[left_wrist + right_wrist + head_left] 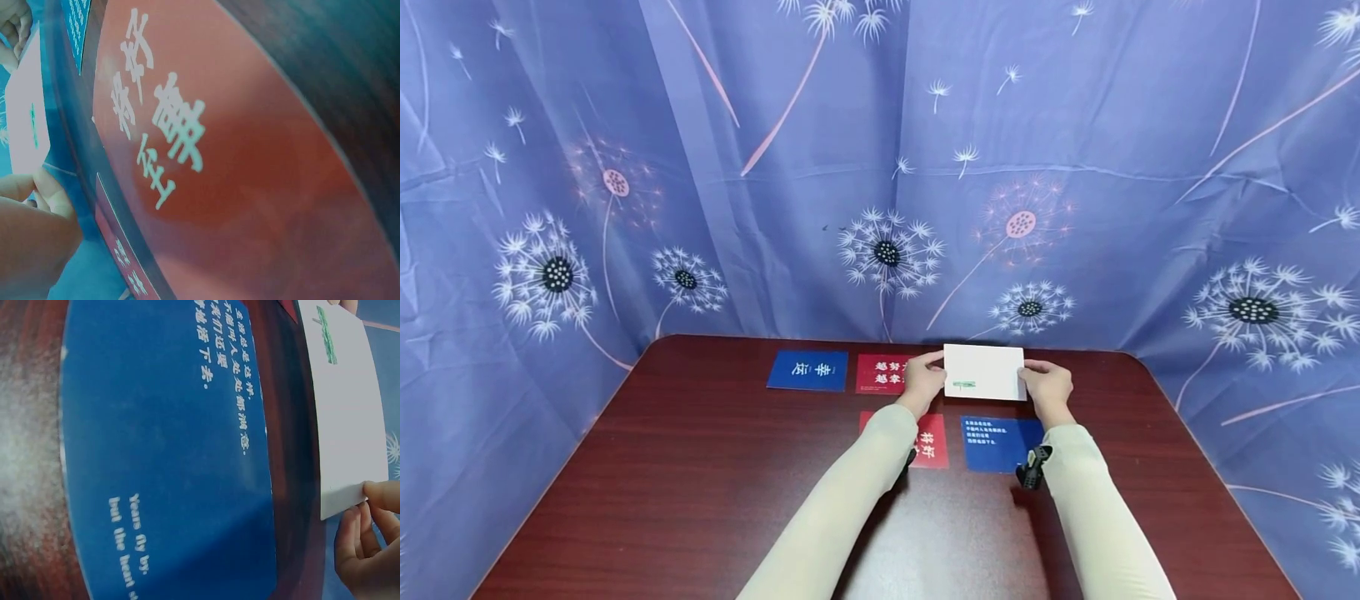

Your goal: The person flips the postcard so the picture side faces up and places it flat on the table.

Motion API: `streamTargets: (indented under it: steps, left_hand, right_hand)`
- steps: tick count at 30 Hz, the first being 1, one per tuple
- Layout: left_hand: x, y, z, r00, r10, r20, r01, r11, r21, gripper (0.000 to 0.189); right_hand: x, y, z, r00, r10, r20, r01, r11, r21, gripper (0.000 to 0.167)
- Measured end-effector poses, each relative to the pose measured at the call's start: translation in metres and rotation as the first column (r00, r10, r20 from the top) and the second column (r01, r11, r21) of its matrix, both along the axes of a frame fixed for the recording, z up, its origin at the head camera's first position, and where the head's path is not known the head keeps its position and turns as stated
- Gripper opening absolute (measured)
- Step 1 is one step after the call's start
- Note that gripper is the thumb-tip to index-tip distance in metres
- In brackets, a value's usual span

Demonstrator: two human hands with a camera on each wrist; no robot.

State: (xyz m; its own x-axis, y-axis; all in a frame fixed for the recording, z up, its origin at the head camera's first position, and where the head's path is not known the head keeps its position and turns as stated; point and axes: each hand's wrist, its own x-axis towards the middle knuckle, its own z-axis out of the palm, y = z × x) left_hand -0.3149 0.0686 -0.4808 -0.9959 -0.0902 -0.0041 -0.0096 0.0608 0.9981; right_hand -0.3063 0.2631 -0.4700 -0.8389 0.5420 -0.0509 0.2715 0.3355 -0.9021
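Observation:
A white card (985, 372) with a small green drawing in its lower left is held up near the table's back edge. My left hand (922, 382) pinches its left edge between thumb and fingers. At the opposite edge, the thumb and fingers of my right hand (1049, 388) grip it too. The right wrist view shows the right thumb on the face of the card and fingers behind it. Below the left forearm lies a red card (219, 187) with white characters, partly covered in the head view. Nearer the right wrist is a blue card (175, 437) with white text.
Along the back of the table (700, 467) lie another blue card (807, 371) and another red card (876, 375), the latter partly behind the left hand. A blue-violet curtain (790, 250) with dandelions hangs right behind the table. Black wrist devices (1033, 468) sit under the sleeves.

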Motion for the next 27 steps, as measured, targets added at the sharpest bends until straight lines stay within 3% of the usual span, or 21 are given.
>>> streamTargets:
  steps: [5, 12, 17, 21, 27]
  left_hand:
    - [-0.003, -0.001, -0.001, 0.998, 0.029, -0.056, -0.03, 0.999, -0.027, 0.027]
    - [-0.005, -0.002, 0.002, 0.992, 0.051, -0.114, -0.062, 0.994, -0.091, 0.016]
    - [-0.005, 0.002, 0.003, 0.989, 0.057, -0.134, -0.068, 0.995, -0.076, 0.012]
    - [-0.006, 0.005, 0.004, 0.987, 0.058, -0.15, -0.062, 0.998, -0.023, 0.012]
    - [-0.008, 0.005, 0.002, 0.985, 0.095, -0.142, -0.097, 0.995, -0.011, 0.014]
  right_hand:
    - [-0.001, 0.001, 0.001, 0.999, -0.013, -0.045, 0.012, 0.999, -0.042, 0.027]
    - [-0.004, 0.001, 0.006, 0.981, -0.071, -0.182, 0.032, 0.977, -0.211, 0.025]
    - [-0.003, -0.001, 0.01, 0.975, -0.127, -0.181, 0.057, 0.935, -0.35, 0.033]
    - [-0.002, -0.003, 0.013, 0.975, -0.163, -0.151, 0.089, 0.909, -0.407, 0.041]
    - [-0.004, -0.003, 0.012, 0.963, -0.184, -0.197, 0.06, 0.859, -0.509, 0.036]
